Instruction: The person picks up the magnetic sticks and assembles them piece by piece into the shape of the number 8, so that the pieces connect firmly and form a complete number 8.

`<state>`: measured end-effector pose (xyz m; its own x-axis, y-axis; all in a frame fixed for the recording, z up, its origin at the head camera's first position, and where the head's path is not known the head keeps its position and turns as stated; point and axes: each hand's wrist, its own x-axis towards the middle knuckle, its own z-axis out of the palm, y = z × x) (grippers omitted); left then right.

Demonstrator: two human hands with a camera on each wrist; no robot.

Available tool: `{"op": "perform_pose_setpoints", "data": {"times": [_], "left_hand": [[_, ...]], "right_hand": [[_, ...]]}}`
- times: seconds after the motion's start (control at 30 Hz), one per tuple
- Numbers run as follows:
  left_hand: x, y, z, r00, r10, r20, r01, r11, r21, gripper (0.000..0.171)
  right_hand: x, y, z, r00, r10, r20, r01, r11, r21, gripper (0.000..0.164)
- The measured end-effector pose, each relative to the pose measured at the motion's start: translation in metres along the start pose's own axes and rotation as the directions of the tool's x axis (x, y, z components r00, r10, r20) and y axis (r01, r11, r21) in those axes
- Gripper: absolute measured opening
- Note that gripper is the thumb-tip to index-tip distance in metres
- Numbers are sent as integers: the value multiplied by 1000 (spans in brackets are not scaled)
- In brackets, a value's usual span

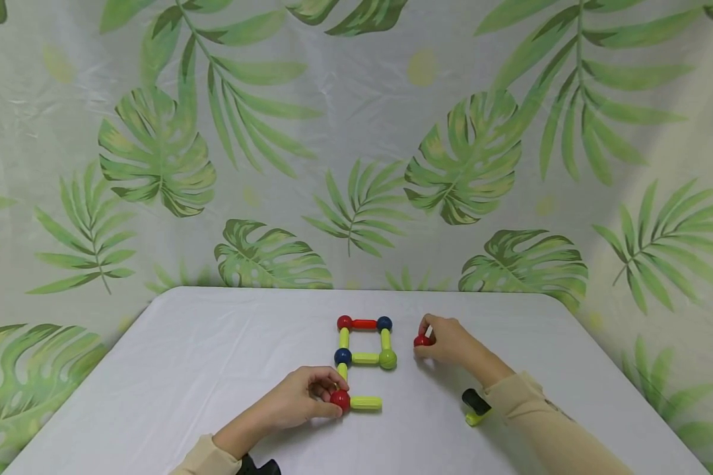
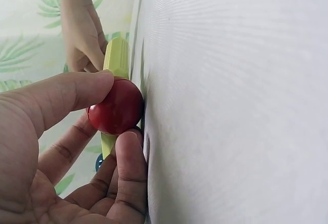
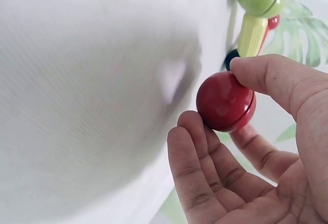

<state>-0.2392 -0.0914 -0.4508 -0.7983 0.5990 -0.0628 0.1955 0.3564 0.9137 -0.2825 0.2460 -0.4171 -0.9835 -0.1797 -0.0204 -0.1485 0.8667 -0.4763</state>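
My left hand (image 1: 305, 397) pinches a red ball (image 2: 117, 107) at the near left corner of a ball-and-stick frame. From that ball a yellow-green stick (image 1: 366, 403) points right, and another runs back to a dark blue ball (image 1: 342, 356). Farther back, a square is closed by a red ball (image 1: 344, 322), a red stick (image 1: 364, 324), a second blue ball (image 1: 384, 323) and a green ball (image 1: 387, 359), with yellow-green sticks between. Right of the frame, my right hand (image 1: 445, 340) holds a separate red ball (image 3: 225, 101) between thumb and fingers.
A short yellow-green stick (image 1: 474, 419) lies on the white table (image 1: 214, 349) beside the right forearm, partly behind a black wrist-camera piece (image 1: 475, 400). A leaf-patterned cloth (image 1: 356, 132) hangs behind the table.
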Motion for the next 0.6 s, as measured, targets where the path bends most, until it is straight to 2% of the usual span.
{"op": "perform_pose_setpoints", "data": {"times": [0.1, 0.6], "left_hand": [[0, 1, 0, 1000, -8, -2, 8, 1000, 0, 30], [0, 1, 0, 1000, -3, 2, 3, 1000, 7, 29]], "right_hand": [[-5, -2, 1, 1000, -21, 0, 21, 1000, 1, 32], [-20, -6, 5, 999, -9, 40, 8, 1000, 26, 34]]}}
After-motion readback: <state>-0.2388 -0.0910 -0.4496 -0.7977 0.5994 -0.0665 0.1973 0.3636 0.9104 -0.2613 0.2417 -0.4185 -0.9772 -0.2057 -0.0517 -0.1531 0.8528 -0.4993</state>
